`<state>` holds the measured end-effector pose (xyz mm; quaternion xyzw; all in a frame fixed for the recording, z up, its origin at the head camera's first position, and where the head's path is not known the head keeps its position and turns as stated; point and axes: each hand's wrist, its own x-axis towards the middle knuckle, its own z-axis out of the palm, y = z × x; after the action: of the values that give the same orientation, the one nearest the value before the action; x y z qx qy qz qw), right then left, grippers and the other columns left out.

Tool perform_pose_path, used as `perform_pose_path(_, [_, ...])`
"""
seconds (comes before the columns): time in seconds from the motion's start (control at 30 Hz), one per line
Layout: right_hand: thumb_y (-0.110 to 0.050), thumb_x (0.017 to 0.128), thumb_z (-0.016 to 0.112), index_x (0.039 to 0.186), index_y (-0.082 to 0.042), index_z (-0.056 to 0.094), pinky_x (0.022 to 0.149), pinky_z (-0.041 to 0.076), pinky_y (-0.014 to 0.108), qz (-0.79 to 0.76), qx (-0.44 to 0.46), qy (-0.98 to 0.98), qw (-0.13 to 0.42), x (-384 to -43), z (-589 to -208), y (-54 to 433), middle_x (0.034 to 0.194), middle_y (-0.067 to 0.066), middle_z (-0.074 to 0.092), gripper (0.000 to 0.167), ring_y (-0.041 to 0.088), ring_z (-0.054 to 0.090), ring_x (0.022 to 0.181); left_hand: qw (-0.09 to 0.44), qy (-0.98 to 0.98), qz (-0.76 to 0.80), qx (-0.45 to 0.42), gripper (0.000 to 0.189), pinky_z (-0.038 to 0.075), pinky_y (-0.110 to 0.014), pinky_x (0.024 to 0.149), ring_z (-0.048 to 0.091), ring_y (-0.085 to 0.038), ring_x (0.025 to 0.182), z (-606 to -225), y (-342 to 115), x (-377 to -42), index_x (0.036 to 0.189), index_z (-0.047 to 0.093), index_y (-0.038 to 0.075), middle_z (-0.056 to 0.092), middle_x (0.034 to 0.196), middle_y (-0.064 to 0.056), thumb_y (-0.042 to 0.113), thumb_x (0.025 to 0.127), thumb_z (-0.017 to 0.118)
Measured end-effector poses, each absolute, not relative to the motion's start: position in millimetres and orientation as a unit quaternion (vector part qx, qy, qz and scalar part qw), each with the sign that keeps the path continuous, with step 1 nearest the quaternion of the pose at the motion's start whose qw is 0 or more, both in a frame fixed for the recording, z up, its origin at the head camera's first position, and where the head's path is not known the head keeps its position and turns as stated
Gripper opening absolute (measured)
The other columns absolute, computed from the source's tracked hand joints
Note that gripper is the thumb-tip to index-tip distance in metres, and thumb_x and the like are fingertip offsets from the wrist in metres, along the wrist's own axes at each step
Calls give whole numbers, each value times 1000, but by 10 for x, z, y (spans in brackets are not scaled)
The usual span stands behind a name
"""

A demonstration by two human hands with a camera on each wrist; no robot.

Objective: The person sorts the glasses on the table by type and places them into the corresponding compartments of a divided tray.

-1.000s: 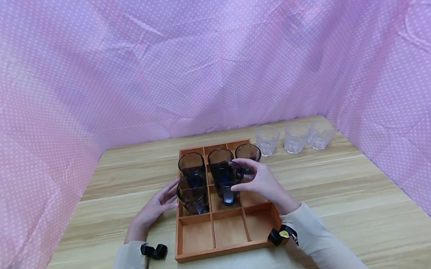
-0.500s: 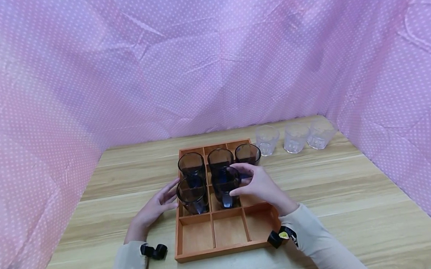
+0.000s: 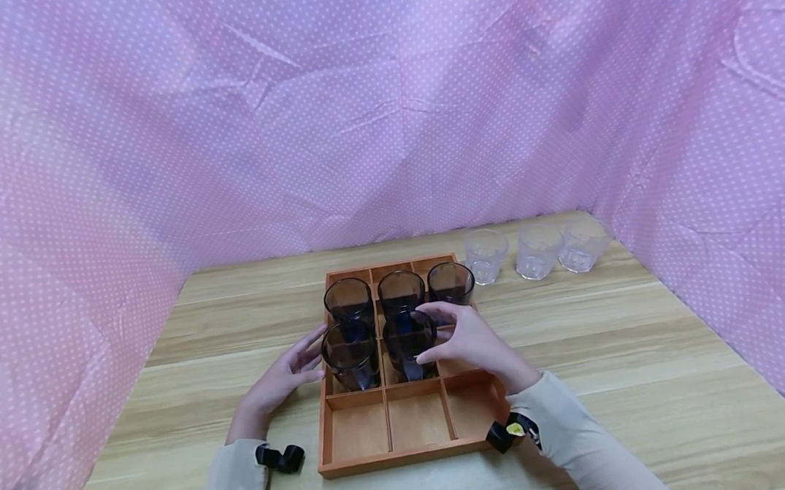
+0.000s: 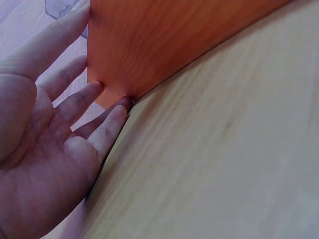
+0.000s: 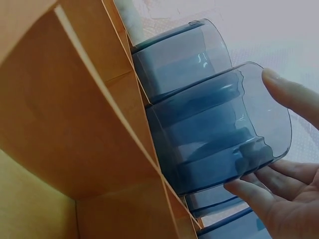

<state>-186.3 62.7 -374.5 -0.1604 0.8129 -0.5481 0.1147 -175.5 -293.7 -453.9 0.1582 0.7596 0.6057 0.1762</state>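
My right hand [image 3: 469, 340] holds a dark blue-grey glass [image 3: 407, 358] near its rim, thumb on one side and fingers on the other. That glass stands low in a middle compartment of the wooden divided tray [image 3: 389, 463]; in the right wrist view its base [image 5: 169, 154] is down behind the dividers. My left hand [image 3: 281, 378] rests its spread fingertips against the tray's left outer wall, as the left wrist view shows on the orange wall [image 4: 134, 45]. Just inside that wall sits another dark glass [image 3: 350, 360], left of the held one.
Behind these stand three more dark glasses in a row: left [image 3: 348, 294], middle [image 3: 401, 285] and right [image 3: 452, 279]. Three clear glasses stand at the table's back right, the nearest one [image 3: 486, 255] beside the tray's far corner. A pink dotted cloth [image 3: 387, 128] hangs behind the table.
My right hand has lowered the dark glass into the middle compartment, moving slightly down and toward me. The left hand has stayed at the tray's wall.
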Motion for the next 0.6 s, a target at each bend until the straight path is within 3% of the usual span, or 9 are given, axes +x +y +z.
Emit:
perform_pose_path(0.13, [-16,67,88,129,-7,59,98,51,42,-548,-181,809,112,-1871,-3741,635,131,14,60,69,31,54,123,175,758,607,161,78,34,-27,110,20,-44,145,-4546,-2934,-1756,157,15,17,16,160,-23,12,94,61])
perform_pose_path(0.23, [-14,68,88,129,-4,57,98,51,41,-545,-197,807,115,-1882,-3731,644,129,15,60,69,30,55,121,173,759,606,161,78,33,-35,113,20,-45,145,-4554,-2931,-1758,157,15,17,16,160,-23,12,94,62])
perform_pose_path(0.37, [-14,70,87,130,-3,54,99,50,42,-535,-213,808,126,-1898,-3729,656,129,15,59,70,30,54,122,171,766,599,160,77,19,-58,114,21,-46,145,-4562,-2930,-1756,157,16,17,16,160,-24,13,95,61])
perform_pose_path(0.43, [-15,70,87,131,-3,52,100,49,43,-533,-220,807,130,-1901,-3727,659,130,15,58,71,31,53,123,171,767,598,159,76,23,-54,114,21,-46,145,-4564,-2931,-1755,157,16,17,17,160,-23,14,95,61])
perform_pose_path(0.6, [-18,74,85,136,-4,49,103,46,45,-525,-232,808,135,-1887,-3712,683,136,15,54,73,33,49,129,174,764,600,159,77,34,-29,111,20,-44,146,-4574,-2931,-1758,157,15,18,16,161,-22,13,95,61])
